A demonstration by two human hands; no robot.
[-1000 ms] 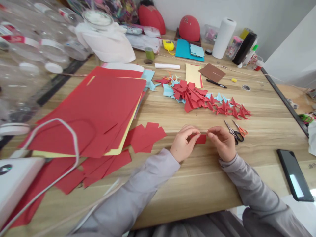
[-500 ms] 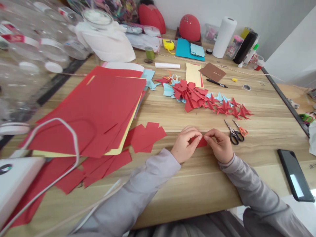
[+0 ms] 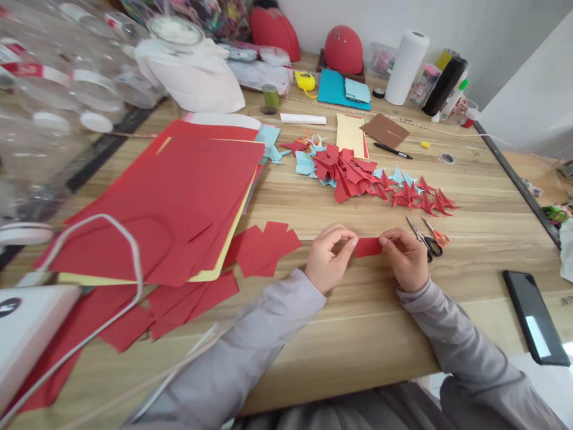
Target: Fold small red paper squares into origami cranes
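Observation:
Between my two hands is a small rectangle of red paper [image 3: 368,247], its long side running left to right. My left hand [image 3: 332,257] pinches its left end between thumb and fingers. At the opposite end, my right hand [image 3: 406,258] grips the paper the same way. Black-handled scissors [image 3: 430,243] lie just beyond my right hand, partly hidden by it, with orange-handled scissors [image 3: 439,237] beside them. To the left of my left hand, cut red paper pieces [image 3: 268,251] rest on the table.
Folded red paper shapes [image 3: 349,173] are heaped at mid-table, with light blue ones among them. Large red sheets [image 3: 179,203] are stacked at left, a white cable [image 3: 128,233] across their corner. A phone [image 3: 535,319] lies at right. Plastic bottles [image 3: 49,89] crowd the far left.
My hands have moved apart, the left one leftward and the right one slightly rightward. More of the red paper between them now shows.

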